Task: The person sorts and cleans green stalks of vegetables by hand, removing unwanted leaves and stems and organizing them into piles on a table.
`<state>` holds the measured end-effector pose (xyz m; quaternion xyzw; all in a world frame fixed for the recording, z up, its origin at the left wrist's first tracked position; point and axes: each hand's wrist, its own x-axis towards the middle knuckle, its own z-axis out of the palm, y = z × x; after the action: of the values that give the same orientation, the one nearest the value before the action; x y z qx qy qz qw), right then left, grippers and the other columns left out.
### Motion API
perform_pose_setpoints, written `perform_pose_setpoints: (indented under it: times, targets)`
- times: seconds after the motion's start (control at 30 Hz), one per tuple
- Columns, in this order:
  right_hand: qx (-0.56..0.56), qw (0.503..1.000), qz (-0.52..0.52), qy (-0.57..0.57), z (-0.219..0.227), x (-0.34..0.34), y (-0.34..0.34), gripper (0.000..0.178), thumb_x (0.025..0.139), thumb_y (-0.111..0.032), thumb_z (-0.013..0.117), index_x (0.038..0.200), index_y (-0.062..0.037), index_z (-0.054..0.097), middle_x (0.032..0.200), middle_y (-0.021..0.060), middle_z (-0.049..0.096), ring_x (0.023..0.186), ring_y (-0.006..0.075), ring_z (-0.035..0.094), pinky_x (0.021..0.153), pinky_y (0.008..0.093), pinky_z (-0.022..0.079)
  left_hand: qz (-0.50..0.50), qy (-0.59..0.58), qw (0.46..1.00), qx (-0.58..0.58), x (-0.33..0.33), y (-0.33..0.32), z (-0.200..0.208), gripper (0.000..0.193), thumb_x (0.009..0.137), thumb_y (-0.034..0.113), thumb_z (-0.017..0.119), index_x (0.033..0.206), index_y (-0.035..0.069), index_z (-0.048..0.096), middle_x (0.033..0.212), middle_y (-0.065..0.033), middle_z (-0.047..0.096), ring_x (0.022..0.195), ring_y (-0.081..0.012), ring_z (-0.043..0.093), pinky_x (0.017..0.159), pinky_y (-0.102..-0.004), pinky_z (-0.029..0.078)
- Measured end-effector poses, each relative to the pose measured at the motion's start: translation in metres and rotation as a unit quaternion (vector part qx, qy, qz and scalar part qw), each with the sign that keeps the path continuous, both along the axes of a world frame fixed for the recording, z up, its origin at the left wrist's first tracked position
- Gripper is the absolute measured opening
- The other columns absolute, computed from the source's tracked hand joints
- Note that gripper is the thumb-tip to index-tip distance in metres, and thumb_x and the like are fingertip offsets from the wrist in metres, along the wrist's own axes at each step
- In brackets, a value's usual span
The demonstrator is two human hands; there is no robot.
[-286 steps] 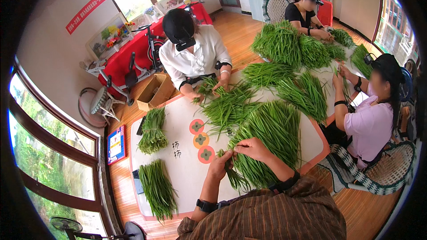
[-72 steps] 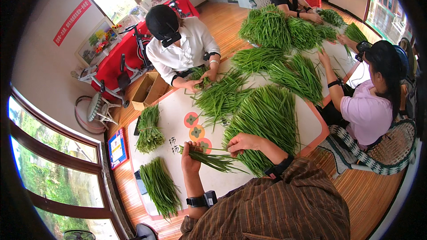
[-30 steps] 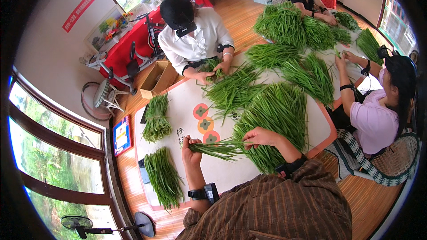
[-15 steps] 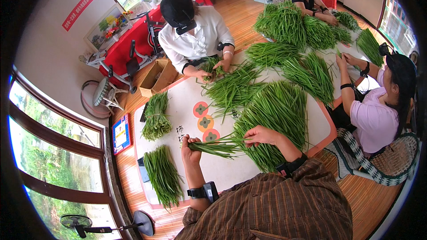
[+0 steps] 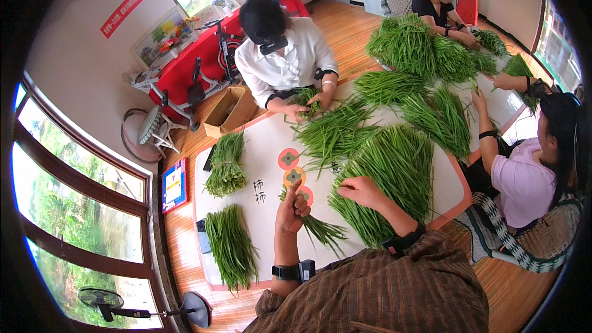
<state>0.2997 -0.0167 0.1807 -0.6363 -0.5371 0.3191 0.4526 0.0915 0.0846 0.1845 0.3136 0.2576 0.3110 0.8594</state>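
The left hand [image 5: 290, 209] is closed around a small bunch of chives [image 5: 320, 229] above the white bench [image 5: 265, 166]. The right hand [image 5: 361, 190], fingers curled, touches the big chive pile [image 5: 394, 172]. Beyond sit three round orange stickers [image 5: 291, 176], an open cardboard box [image 5: 231, 111] on the floor and a red banner [image 5: 128, 7] on the wall.

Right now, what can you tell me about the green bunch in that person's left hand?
The small bunch is long, thin green stalks, like chives, gathered side by side. The left hand grips it near one end, fist closed; the loose tips fan out toward the person, lying on the white table. It sits beside the big green pile.
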Motion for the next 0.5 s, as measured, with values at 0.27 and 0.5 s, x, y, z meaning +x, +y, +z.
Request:
perform_pose_setpoints:
  times: [0.27,0.5]
  targets:
    - [0.039,0.992,0.092,0.071,0.033,-0.024,0.018,0.029,0.077,-0.030,0.062,0.087,-0.0022,0.063,0.073,0.0109,0.063,0.063,0.0170,0.060,0.059,0.0288,0.045,-0.129,0.031,0.991,0.004,0.028,-0.026,0.019,0.048,0.091,0.044,0.039,0.122,0.008,0.042,0.053,0.0043,0.030,0.042,-0.0055,0.026,0.041,-0.0193,0.025]
    - [0.032,0.986,0.111,0.124,0.028,-0.024,0.018,0.022,0.078,-0.019,0.062,0.088,0.0005,0.063,0.075,0.0082,0.065,0.065,0.0109,0.059,0.062,0.0255,0.046,-0.142,0.037,0.989,-0.028,0.030,-0.035,0.020,0.037,0.090,0.042,0.042,0.103,0.008,0.049,0.052,0.0035,0.033,0.041,-0.0058,0.026,0.039,-0.0201,0.024]
